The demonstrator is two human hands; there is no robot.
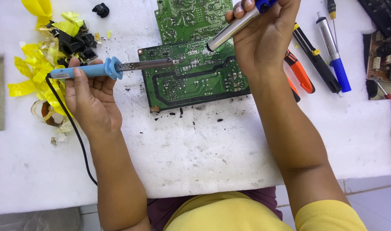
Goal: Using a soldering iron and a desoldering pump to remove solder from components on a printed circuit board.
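Note:
My left hand [89, 96] grips a soldering iron [114, 67] by its light blue handle, and the metal tip reaches right onto a green circuit board [191, 77]. My right hand [264, 36] holds a silver desoldering pump [234, 28] with a blue top, its nozzle angled down at the board close to the iron's tip. The board lies solder side up on a white foam sheet [195, 149]. A second green board [191, 19] lies just behind it.
Yellow tape scraps and black plastic parts [58, 42] pile at the left. Orange-handled pliers [299, 72], a black tool [317, 60] and a blue-and-silver pump [334, 51] lie at the right. The iron's black cord [75, 132] runs off the front edge. Dark debris dots the foam.

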